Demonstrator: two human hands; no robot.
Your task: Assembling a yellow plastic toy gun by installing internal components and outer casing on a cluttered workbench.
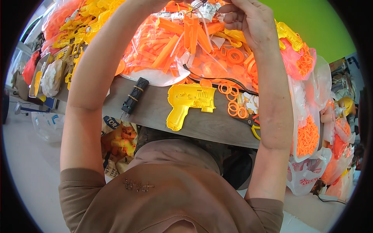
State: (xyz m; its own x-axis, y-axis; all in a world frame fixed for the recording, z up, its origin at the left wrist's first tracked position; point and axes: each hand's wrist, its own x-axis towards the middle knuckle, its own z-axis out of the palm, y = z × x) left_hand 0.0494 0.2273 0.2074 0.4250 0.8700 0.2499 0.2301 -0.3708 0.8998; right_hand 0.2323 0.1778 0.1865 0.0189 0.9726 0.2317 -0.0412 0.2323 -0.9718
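Both my arms stretch forward over the bench to the far edge of the view. My left hand (157, 2) is mostly cut off there, its fingers out of sight. My right hand (252, 21) has its fingers curled and pinched together; what they hold is too small to make out. Thin dark wires (199, 4) show between the two hands, above a heap of orange plastic strips (167, 50) in a clear bag. Closer to me, one yellow toy-gun shell half (182, 110) lies with its ribbed inside up. Left of it rests a black oblong part (135, 95) with bands around it.
Orange rings (232, 109) and small white pieces (250, 101) lie by my right forearm, near yellow-handled scissors (255, 132). Yellow shells (83, 23) are piled far left. A tub of small orange parts (307, 136) stands right. A dark cord (229, 79) crosses the bench (217, 126).
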